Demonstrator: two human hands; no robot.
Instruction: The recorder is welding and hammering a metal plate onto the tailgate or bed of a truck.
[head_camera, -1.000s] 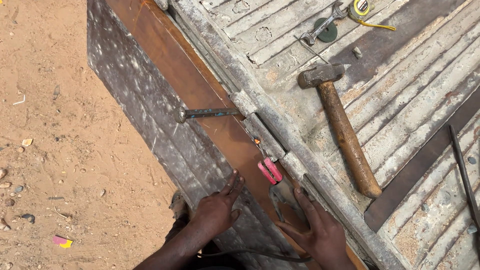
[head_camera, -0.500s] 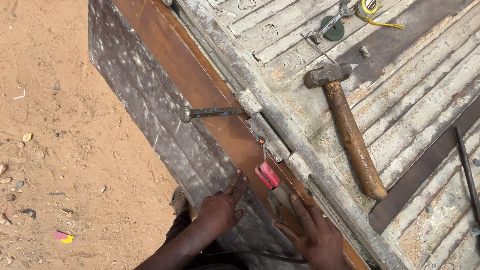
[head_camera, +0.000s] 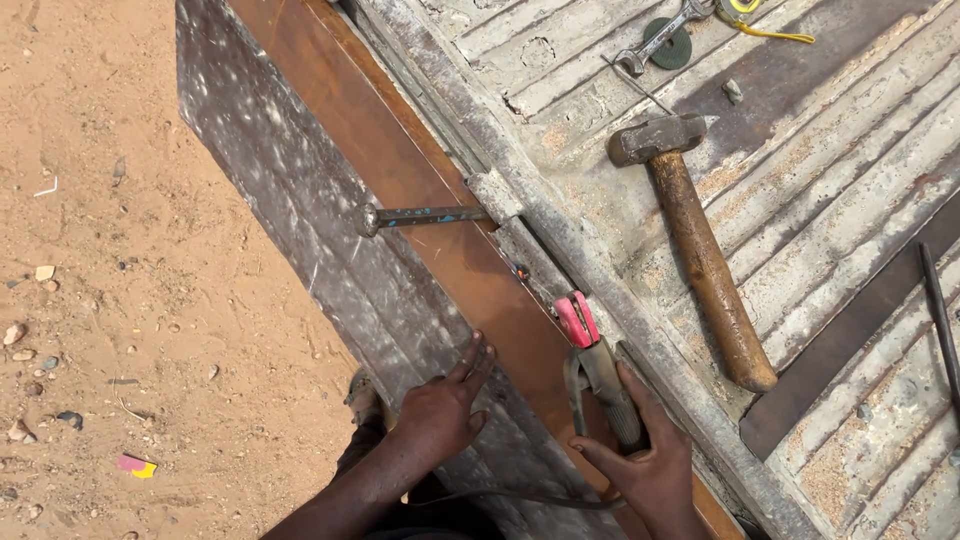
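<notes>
My right hand (head_camera: 645, 465) grips a welding electrode holder (head_camera: 592, 362) with pink jaws, its tip near the hinge seam (head_camera: 540, 275) between a rusty brown panel (head_camera: 400, 170) and a ribbed metal bed (head_camera: 840, 180). My left hand (head_camera: 440, 410) rests flat on the brown panel's edge with fingers spread, just left of the holder. A cable runs from the holder back under my arms.
A hammer (head_camera: 695, 240) with a wooden handle lies on the ribbed bed. A chisel-like steel bar (head_camera: 420, 216) lies across the brown panel. A wrench (head_camera: 660, 38) and dark disc (head_camera: 668, 44) sit at the top. Sandy ground (head_camera: 100, 300) is to the left.
My right hand has shifted the electrode holder a little toward the seam. My left hand stays on the panel's edge.
</notes>
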